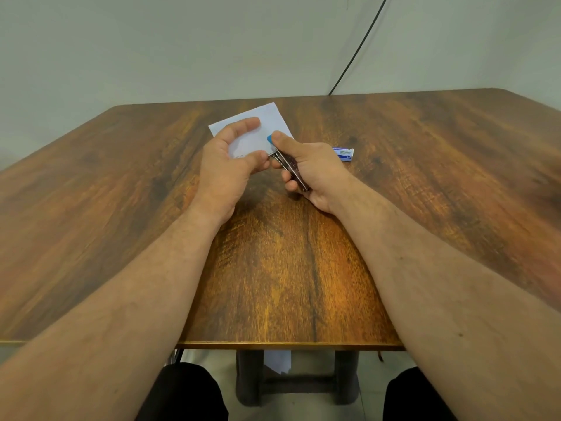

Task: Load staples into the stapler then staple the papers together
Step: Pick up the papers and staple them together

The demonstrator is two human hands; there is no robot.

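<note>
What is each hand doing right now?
Left hand: holding the papers near their corner.
Right hand: closed around the stapler, at the papers' edge.

A single head-worn wide-angle view is aimed forward and down across the wooden table; both forearms are seen close, entering from 7 and 5 o'clock, with the wall at 12.

I see tabletop: brown wood, orange streaks, dark wavy grain lines. Papers: white, pale blue tint. Stapler: shiny silver metal, dark body, bright blue tip. Staple box: blue and white. Wall: plain grey-green. Cable: black. My trousers: black. Floor: pale grey.
</note>
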